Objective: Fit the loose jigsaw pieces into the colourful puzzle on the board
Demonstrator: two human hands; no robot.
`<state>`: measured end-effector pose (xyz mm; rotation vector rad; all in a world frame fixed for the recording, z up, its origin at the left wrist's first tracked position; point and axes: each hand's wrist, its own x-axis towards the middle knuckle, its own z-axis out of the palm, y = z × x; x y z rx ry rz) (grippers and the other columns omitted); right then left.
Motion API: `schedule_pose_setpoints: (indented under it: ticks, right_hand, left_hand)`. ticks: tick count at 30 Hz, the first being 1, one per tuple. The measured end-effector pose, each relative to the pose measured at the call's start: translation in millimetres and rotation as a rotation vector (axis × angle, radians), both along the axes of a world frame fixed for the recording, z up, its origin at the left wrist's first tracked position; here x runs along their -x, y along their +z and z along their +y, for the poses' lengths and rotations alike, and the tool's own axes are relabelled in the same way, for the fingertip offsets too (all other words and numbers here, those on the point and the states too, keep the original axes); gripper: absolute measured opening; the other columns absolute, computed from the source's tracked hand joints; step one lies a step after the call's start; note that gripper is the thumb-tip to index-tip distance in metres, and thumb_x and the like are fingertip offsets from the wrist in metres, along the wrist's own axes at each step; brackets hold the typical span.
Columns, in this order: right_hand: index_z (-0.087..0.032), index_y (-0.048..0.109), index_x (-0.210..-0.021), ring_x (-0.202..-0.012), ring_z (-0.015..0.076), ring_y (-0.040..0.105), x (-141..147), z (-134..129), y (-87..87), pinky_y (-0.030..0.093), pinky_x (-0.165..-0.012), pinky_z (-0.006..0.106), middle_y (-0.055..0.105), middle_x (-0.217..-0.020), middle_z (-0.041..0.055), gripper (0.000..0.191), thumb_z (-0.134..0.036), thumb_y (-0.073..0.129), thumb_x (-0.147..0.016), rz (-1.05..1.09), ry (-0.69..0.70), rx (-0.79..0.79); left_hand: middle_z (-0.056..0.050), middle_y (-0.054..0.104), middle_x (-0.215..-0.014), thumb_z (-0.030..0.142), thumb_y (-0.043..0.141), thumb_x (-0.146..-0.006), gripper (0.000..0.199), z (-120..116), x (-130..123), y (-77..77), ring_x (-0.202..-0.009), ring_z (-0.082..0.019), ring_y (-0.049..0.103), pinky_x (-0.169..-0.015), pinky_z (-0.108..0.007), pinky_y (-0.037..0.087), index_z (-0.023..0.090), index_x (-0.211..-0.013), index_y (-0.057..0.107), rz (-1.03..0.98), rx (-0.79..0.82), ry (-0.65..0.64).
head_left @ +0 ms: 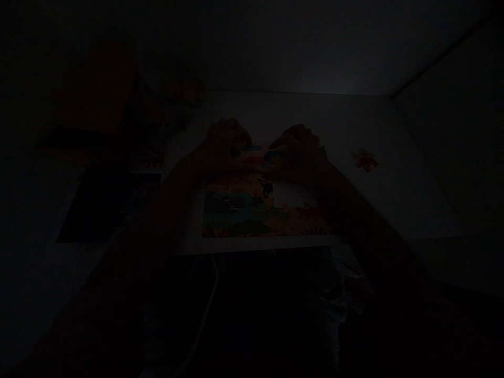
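Note:
The view is very dark. A colourful jigsaw puzzle (240, 210), printed with a landscape and animal figures, lies on a white tabletop with a pale gap in its right part. Both my hands are at its upper edge. My left hand (228, 142) has bent fingers and its thumb against the upper left section. Opposite it, my right hand (297, 149) curls its fingers and thumb around the upper right section. Between them a pink and blue part of the picture (255, 157) shows. Fine contact at the fingertips is hard to make out.
A small group of red and yellow pieces (366, 160) lies on the white tabletop (401, 199) to the right. An orange-brown box-like shape (94, 89) and dark items stand at the left. A pale cord (208, 310) hangs below the table's front edge.

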<state>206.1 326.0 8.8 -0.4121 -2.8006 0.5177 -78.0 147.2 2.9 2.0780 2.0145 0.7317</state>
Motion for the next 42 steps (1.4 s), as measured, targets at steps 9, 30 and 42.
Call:
schedule_pose_setpoints:
  ticks: [9, 30, 42]
  right_hand:
    - [-0.035, 0.08, -0.152, -0.156, 0.0614, 0.064, -1.6, 6.6, 2.4, 0.051, -0.128, 0.087, 0.071, -0.165, 0.0234, 0.068, -0.085, 0.089, -0.105, 0.008, -0.024, -0.002]
    - [-0.037, 0.09, -0.138, -0.128, 0.0504, 0.079, -35.5, 47.4, 13.4, 0.064, -0.117, 0.075, 0.083, -0.141, 0.0137, 0.075, -0.08, 0.112, -0.081, -0.067, 0.05, 0.121]
    - [-0.03, 0.09, -0.096, -0.107, 0.0408, 0.077, -20.8, 28.6, 15.2, 0.054, -0.12, 0.072, 0.082, -0.115, 0.0141, 0.058, -0.081, 0.072, -0.117, -0.109, 0.043, 0.026]
  left_hand:
    - [-0.018, 0.075, -0.157, 0.117, 0.081, -0.084, 0.106, -1.9, -2.9, 5.2, -0.143, -0.046, 0.062, -0.131, -0.069, 0.045, 0.028, -0.14, 0.088, -0.05, 0.021, -0.019]
    - [-0.014, 0.084, -0.136, 0.096, 0.081, -0.104, 0.072, -3.3, -5.0, 10.1, -0.133, -0.04, 0.076, -0.127, -0.061, 0.055, 0.027, -0.124, 0.088, -0.049, -0.087, -0.006]
    - [-0.017, 0.084, -0.143, 0.091, 0.087, -0.101, 0.067, -0.1, -3.2, 6.3, -0.138, -0.044, 0.076, -0.129, -0.06, 0.053, 0.028, -0.126, 0.085, -0.013, -0.045, 0.024]
